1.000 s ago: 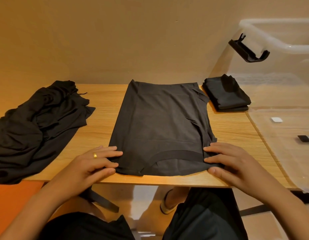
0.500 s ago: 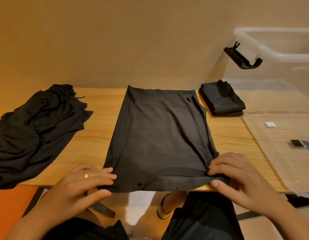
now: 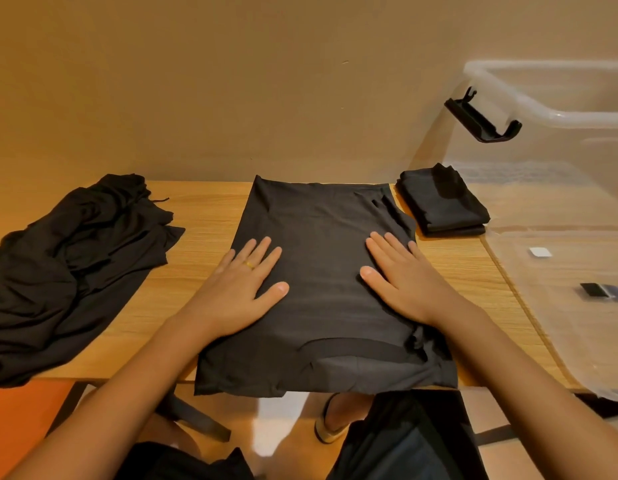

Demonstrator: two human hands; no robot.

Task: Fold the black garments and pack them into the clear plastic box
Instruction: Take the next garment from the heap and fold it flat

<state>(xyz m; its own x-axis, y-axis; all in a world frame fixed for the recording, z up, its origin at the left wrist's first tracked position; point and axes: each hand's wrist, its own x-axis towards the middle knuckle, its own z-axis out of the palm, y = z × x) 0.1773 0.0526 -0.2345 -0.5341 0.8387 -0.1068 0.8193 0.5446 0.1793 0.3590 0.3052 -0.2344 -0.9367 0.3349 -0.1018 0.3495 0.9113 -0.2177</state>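
Spread flat on the middle of the wooden table (image 3: 196, 216): the half-folded black garment (image 3: 321, 271), sides turned in to a long rectangle, collar end nearest the person and drooping just over the table's near edge.

Pressed palm-down on that garment's left half: the left hand (image 3: 241, 289), fingers straight and slightly fanned, thumb out, released, grasping nothing; a gold ring (image 3: 249, 265) on one finger. Pressed palm-down on the garment's right half: the right hand (image 3: 404, 282), fingers straight and close together, likewise released, pinching no cloth. Between the two hands, a bare band of the garment.

Left of the garment, with bare wood between: a heap of black garments (image 3: 68, 265), crumpled and unfolded, sagging over the table's edge. Just off the garment's far right corner, very near it: a folded black stack (image 3: 442, 206), squared and neat. Cannot tell whether lying inside the box or against its outer wall. Right of the garment, beyond that stack: the clear plastic box (image 3: 543, 109), tall, open at the top, with a black latch (image 3: 480, 123) hanging from the rim on the side toward the garment.

Below the garment's near end, under the table: dark-clad legs and a sandalled foot (image 3: 332, 420). Lower left of the garment: an orange seat (image 3: 20, 427).
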